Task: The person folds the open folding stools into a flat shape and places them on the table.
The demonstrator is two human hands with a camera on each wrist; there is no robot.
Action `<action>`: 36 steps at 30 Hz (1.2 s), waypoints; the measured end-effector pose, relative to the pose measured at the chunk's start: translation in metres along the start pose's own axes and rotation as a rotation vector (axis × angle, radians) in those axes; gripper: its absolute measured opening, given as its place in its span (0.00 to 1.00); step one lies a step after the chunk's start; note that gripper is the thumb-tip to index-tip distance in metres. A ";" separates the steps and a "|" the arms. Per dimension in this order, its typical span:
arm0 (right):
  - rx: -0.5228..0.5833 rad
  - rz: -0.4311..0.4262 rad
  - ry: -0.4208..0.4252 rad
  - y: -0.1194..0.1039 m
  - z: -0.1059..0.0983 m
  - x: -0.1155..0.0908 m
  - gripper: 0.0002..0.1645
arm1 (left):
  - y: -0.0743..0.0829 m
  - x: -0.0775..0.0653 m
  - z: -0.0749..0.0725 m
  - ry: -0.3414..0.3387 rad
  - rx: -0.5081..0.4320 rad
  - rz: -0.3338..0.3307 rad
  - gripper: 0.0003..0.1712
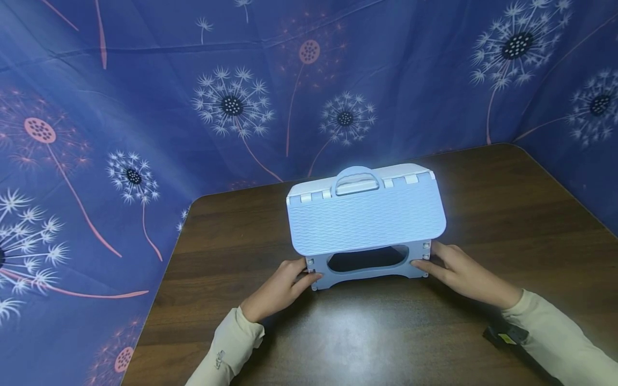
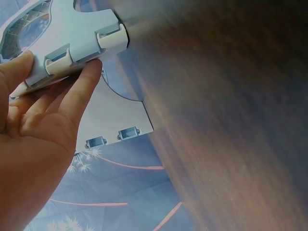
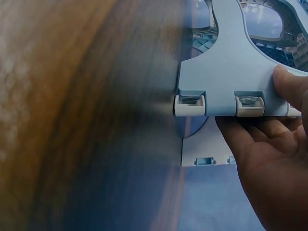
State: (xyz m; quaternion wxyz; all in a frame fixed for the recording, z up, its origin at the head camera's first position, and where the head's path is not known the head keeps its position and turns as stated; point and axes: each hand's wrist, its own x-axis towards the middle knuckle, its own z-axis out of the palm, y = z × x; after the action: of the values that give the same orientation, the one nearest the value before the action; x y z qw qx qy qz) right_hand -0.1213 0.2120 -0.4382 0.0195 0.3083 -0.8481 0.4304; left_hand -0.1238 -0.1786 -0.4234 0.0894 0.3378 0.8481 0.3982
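Observation:
A light blue folding step stool [image 1: 367, 217] stands on the table, its ribbed top panel tilted toward me and a carry handle rising at the far edge. At the stool's lower left, my left hand [image 1: 280, 287] pinches the leg panel, thumb on the front face and fingers behind. My right hand [image 1: 465, 273] grips the opposite end of that panel in the same way. Close up in the left wrist view, the leg panel [image 2: 79, 26] with white hinge pieces lies between thumb and fingers. The right wrist view shows the thumb on the panel [image 3: 221, 82], fingers beneath its hinged edge.
The dark wooden table [image 1: 232, 230] has rounded far corners. A blue cloth with dandelion prints [image 1: 410, 107] hangs behind it and along both sides. Near the right sleeve is a small black object [image 1: 504, 335] with a yellow-green mark.

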 end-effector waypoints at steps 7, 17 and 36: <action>-0.013 -0.003 -0.001 0.000 0.000 0.000 0.29 | 0.001 -0.001 0.000 -0.001 -0.006 -0.004 0.09; -0.023 0.011 -0.007 0.001 0.000 -0.001 0.29 | 0.001 -0.001 0.000 -0.008 -0.007 -0.011 0.08; 0.005 -0.017 0.000 0.001 0.001 0.000 0.17 | 0.001 -0.001 0.000 -0.021 -0.020 -0.019 0.08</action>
State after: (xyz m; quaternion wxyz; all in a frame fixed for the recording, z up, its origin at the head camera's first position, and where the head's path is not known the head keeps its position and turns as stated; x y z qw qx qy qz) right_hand -0.1213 0.2117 -0.4401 0.0223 0.3158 -0.8444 0.4321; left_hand -0.1225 -0.1788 -0.4227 0.1057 0.3332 0.8462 0.4022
